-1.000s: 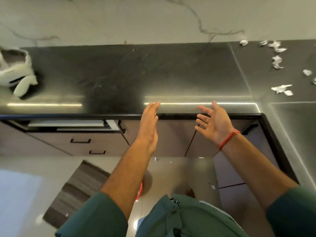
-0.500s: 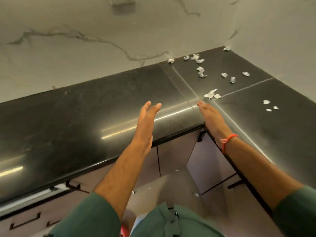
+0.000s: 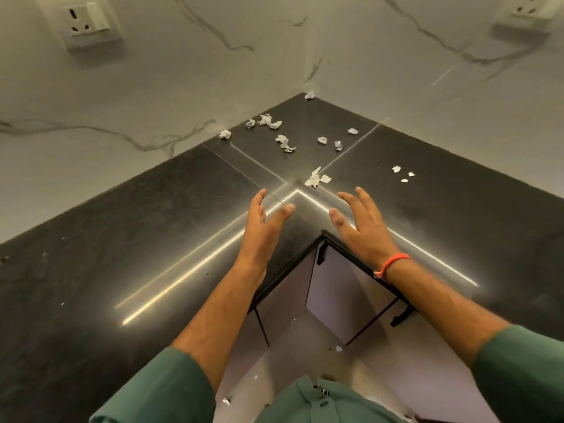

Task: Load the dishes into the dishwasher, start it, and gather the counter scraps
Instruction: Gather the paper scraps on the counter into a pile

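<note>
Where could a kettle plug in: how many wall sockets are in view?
2. One socket on the left wall, upper left; the other socket on the right wall, upper right, partly cropped. Others may lie outside the view.

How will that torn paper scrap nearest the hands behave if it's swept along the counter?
The nearest scrap looks thin and crumpled, so probably very light and floppy. On the glossy black counter it should slide easily, and may flutter away rather than roll.
</note>
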Motion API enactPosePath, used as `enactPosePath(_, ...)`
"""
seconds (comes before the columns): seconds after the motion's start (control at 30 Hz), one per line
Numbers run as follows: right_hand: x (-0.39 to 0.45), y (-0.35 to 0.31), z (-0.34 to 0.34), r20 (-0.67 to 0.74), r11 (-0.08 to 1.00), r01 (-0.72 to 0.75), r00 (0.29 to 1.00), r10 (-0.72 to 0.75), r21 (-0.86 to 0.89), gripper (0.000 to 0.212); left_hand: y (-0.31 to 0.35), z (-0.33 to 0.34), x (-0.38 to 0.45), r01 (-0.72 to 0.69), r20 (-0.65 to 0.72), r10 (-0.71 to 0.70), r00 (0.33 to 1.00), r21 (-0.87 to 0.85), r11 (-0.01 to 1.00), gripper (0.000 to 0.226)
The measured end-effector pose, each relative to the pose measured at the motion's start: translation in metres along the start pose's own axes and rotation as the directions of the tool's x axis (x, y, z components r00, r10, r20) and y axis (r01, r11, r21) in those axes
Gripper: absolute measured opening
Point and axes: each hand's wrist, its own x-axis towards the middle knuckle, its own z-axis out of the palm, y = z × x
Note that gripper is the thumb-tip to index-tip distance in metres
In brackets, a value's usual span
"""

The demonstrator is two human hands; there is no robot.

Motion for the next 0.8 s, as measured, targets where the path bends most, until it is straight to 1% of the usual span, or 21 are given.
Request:
enactPosePath(0.1, 0.004, 0.012, -0.006, -0.024, 1.000, -0.016, 1.000, 0.015, -0.019, 0.059, -0.008, 0.011, 0.019, 0.012, 0.056, -0.014, 0.998, 0.046, 0.999, 0.083)
enactPosePath(0.2, 0.013, 0.029, -0.014, -0.056, 0.999, -0.040, 0.998, 0.038, -0.037, 0.060, -0.017, 0.028, 0.037, 0.024, 0.110, -0.034, 0.993, 0.090, 0.996, 0.082)
enactPosePath(0.3, 0.027, 0.053, -0.021, -0.067, 0.998, -0.060, 0.996, 0.058, -0.029, 0.060, -0.025, 0.047, 0.056, 0.007, 0.151, -0.029, 0.988, 0.148, 0.989, 0.083)
enactPosePath(0.43, 0.049, 0.087, -0.032, -0.068, 0.995, -0.098, 0.993, 0.095, -0.031, 0.061, -0.038, 0.070, 0.082, 0.029, 0.165, -0.067, 0.984, 0.221, 0.975, 0.091)
enactPosePath(0.53, 0.061, 0.111, -0.044, -0.060, 0.992, -0.118, 0.992, 0.115, -0.050, 0.063, -0.041, 0.085, 0.099, 0.051, 0.137, -0.090, 0.986, 0.265, 0.963, 0.094)
enactPosePath(0.63, 0.076, 0.135, -0.058, -0.048, 0.989, -0.131, 0.991, 0.128, -0.073, 0.067, -0.044, 0.103, 0.114, 0.042, 0.119, -0.087, 0.989, 0.342, 0.939, 0.103)
enactPosePath(0.7, 0.084, 0.151, -0.065, -0.040, 0.985, -0.149, 0.988, 0.146, -0.083, 0.069, -0.051, 0.113, 0.122, 0.041, 0.103, -0.089, 0.991, 0.398, 0.917, 0.104)
enactPosePath(0.77, 0.089, 0.164, -0.069, -0.033, 0.981, -0.176, 0.984, 0.174, -0.079, 0.070, -0.056, 0.120, 0.127, 0.034, 0.098, -0.094, 0.991, 0.489, 0.872, 0.105)
enactPosePath(0.8, 0.091, 0.169, -0.069, -0.031, 0.979, -0.188, 0.982, 0.186, -0.083, 0.071, -0.057, 0.122, 0.129, 0.039, 0.097, -0.106, 0.990, 0.530, 0.847, 0.109)
